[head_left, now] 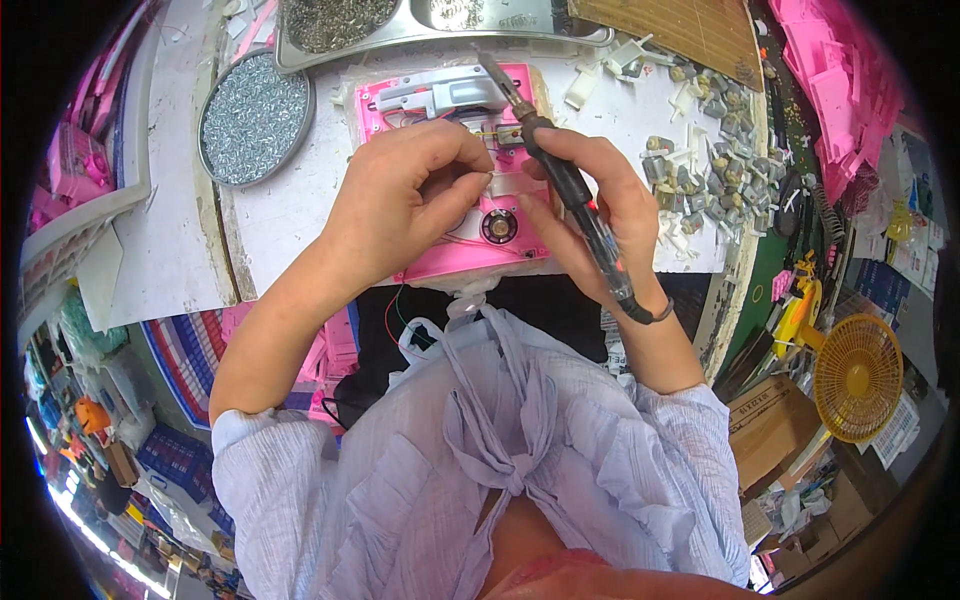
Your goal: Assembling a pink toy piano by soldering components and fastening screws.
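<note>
My right hand [600, 190] holds a black soldering iron [570, 190] slantwise, its metal tip pointing up and away to the left. Under both hands lies a pink plastic housing [450, 262], resting on clear plastic wrap. My left hand [415, 190] is closed in a pinch over its middle; what sits between the fingertips is too small to make out. A whitish strip [515, 183] lies between my two hands. Near the housing's front is a round black speaker [499, 226]. A grey-white plastic part [440, 92] with thin wires sits at the far side.
A round dish of screws [308, 112] stands at left. Behind is a metal tray [400, 38] with small metal parts, beside a cardboard sheet [680, 30]. Several small gearbox motors [715, 160] are heaped at right. Pink parts [825, 80] and a yellow fan [858, 378] lie beyond.
</note>
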